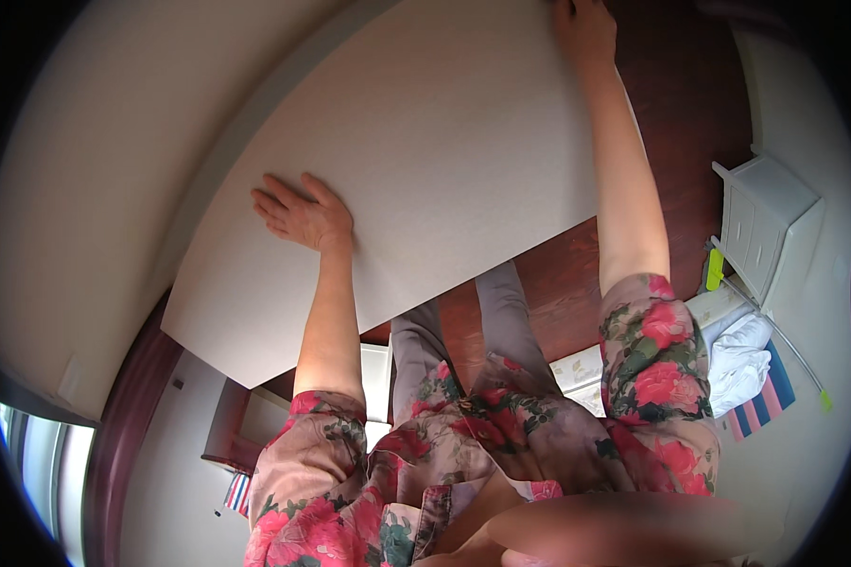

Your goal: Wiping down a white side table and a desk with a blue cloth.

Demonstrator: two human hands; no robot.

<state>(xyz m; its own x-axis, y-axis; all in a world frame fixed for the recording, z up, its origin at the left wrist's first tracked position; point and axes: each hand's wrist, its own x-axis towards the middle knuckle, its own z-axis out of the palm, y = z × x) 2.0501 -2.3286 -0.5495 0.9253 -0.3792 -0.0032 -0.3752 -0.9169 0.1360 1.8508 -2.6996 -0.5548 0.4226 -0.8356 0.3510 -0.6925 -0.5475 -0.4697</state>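
A large, pale, flat board (425,142) with straight edges stretches across the upper middle, in front of my body. My left hand (307,215) lies on its face toward the left, palm down, with the fingers spread. Up at the top, my right hand (588,33) is at the board's right edge with its fingers bent over it. The picture's upper rim partly cuts off those fingertips. My right arm reaches out nearly straight, and the left is lower and nearer.
Reddish-brown wood flooring (690,104) shows beyond the board's right edge and around my legs. At the right are a white drawer cabinet (761,222), a long pole with lime-green ends (794,350) and a white cloth bundle (739,350). A pale wall (76,189) runs along the left.
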